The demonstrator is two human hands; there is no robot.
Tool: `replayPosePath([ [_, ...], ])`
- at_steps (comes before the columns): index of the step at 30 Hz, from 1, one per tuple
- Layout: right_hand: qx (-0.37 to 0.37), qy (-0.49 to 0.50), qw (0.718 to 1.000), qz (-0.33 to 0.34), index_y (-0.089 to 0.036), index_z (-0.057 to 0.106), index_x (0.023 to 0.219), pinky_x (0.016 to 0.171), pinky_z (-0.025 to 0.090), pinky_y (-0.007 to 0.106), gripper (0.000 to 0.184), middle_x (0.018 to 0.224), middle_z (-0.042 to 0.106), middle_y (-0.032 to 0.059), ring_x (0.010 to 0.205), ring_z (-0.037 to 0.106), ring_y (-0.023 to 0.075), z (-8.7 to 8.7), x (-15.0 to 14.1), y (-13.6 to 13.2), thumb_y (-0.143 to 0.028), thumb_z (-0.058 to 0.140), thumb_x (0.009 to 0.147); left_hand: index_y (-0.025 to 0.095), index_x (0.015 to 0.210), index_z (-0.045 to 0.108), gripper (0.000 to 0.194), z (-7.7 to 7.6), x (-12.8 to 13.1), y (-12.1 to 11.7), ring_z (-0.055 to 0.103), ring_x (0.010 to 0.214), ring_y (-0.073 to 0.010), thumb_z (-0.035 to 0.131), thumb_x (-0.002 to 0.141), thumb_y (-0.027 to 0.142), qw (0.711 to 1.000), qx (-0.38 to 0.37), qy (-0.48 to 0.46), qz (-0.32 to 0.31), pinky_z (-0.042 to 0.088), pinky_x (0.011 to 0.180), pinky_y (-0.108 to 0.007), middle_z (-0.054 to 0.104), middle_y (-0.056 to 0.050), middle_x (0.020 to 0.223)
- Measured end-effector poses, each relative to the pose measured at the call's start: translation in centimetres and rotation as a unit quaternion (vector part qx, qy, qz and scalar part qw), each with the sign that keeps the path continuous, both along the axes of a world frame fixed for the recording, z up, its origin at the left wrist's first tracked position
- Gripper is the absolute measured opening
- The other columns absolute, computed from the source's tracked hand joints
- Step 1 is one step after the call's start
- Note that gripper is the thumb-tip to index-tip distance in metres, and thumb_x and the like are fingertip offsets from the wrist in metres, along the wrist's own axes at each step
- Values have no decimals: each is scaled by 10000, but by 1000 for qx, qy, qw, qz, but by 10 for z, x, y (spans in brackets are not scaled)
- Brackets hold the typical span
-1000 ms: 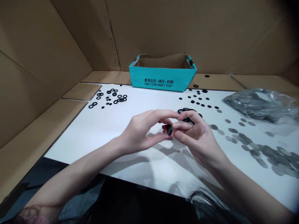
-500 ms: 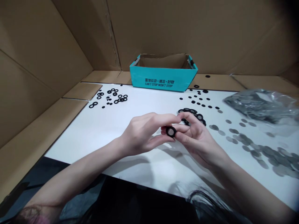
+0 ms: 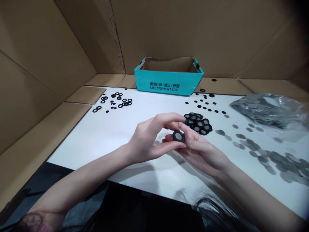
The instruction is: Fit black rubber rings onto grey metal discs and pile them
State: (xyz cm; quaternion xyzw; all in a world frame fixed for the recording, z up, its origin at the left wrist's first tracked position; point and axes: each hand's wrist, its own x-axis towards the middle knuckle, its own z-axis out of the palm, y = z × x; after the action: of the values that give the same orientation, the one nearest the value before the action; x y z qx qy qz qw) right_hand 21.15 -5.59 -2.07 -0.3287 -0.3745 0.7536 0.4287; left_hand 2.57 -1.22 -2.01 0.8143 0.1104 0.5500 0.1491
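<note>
One round black ring with grey centre [image 3: 178, 136] sits above the white tabletop [image 3: 84, 138]: right hand [image 3: 198, 145] pinching its edge, left hand [image 3: 145, 138] with thumb and forefinger wide; a slack pinch could drop it.

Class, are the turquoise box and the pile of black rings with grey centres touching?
Apart. The head view shows it: a strip of white tabletop lies between the near side of the turquoise box and the pile.
</note>
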Motion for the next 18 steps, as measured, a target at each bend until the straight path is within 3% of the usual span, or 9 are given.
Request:
replayPosePath([
  [11, 22, 10, 1000, 12, -303, 640, 1055, 1022, 568, 407, 455, 1025, 758, 16, 1046, 748, 239, -6, -2, 1, -505, 893, 735, 247, 1284, 569, 407, 3, 2, -4, 774, 878, -133, 772, 931, 247, 999, -43, 4, -12, 659, 778, -223, 720, -16, 1091],
  [18, 14, -15, 1000, -10, -303, 613, 1050, 998, 576, 424, 433, 1066, 763, 24, 1053, 756, 258, -3, 0, 1, -513, 856, 758, 232, 1316, 559, 479, 4, 0, -2, 755, 832, -111, 804, 907, 274, 998, -59, 1, -6, 647, 775, -196, 713, -8, 1043],
])
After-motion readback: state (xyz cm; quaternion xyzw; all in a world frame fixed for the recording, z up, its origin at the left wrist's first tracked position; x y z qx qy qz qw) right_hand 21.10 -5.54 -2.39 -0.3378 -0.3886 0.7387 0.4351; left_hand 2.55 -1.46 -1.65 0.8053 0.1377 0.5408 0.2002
